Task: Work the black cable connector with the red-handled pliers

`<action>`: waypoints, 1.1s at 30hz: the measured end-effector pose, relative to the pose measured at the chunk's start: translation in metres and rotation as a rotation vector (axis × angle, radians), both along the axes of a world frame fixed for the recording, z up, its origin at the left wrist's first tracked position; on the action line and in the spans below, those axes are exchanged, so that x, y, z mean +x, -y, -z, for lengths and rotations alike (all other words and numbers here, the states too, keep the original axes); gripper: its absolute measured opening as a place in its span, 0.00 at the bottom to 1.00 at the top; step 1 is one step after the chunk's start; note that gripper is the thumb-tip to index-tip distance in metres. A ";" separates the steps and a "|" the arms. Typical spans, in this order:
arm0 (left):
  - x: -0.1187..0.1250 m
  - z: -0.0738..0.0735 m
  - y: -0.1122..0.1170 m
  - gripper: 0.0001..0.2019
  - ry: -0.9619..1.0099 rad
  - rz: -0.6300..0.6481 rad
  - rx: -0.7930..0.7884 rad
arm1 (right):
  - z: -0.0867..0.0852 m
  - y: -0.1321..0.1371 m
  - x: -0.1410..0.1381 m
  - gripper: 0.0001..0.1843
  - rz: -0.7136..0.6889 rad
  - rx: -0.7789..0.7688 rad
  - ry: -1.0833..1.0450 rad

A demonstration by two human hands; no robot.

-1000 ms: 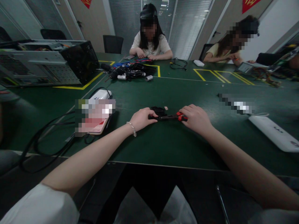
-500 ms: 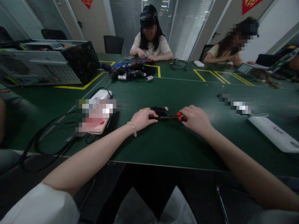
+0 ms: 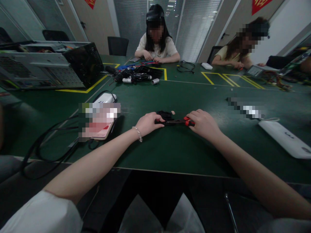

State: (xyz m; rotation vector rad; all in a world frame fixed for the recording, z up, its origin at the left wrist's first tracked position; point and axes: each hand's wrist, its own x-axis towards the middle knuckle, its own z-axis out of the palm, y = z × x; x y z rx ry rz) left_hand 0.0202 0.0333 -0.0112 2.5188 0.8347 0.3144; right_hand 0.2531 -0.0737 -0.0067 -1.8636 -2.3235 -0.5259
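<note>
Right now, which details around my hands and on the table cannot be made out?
All in the head view:
Black piece: partly hidden by the left hand.
Red-handled tool: handles partly hidden by the right hand.
Its tips: too small and dark to tell what they touch.
Computer case: cut off by the picture's left edge.
Pink device: mostly hidden by pixelation.

Computer case (image 3: 54, 71) at left, 2 red signs (image 3: 259, 5).

Your green worktop (image 3: 150, 150), marked with yellow tape (image 3: 96, 84), bears a computer case (image 3: 73, 69) toward its left edge and a jumble of dark parts (image 3: 139, 76) toward the far edge. Nearer your own edge lie a small dark pile (image 3: 164, 114), a pale scrap (image 3: 173, 112) just beside it, and, rightward, a white power bank (image 3: 285, 137).
</note>
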 end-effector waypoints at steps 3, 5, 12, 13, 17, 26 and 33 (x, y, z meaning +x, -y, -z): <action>0.000 0.001 0.000 0.13 -0.001 0.000 0.000 | 0.000 0.000 -0.001 0.12 -0.012 0.002 0.005; 0.000 0.001 -0.001 0.12 0.002 0.002 -0.002 | -0.001 0.000 -0.001 0.12 -0.012 0.003 0.021; 0.001 0.004 -0.002 0.12 0.020 0.011 0.006 | -0.001 0.001 -0.001 0.14 0.017 -0.017 0.024; 0.001 0.004 -0.002 0.12 0.017 0.009 0.010 | 0.000 0.001 -0.001 0.14 0.017 -0.015 0.019; 0.001 0.005 -0.003 0.12 0.016 -0.004 0.013 | 0.000 0.000 0.000 0.13 -0.001 0.000 0.021; 0.001 0.003 -0.002 0.12 0.019 0.003 -0.004 | 0.000 0.000 0.002 0.13 -0.009 -0.001 0.013; 0.001 0.005 -0.003 0.12 0.023 -0.007 -0.002 | 0.001 0.000 0.000 0.13 0.000 -0.028 -0.012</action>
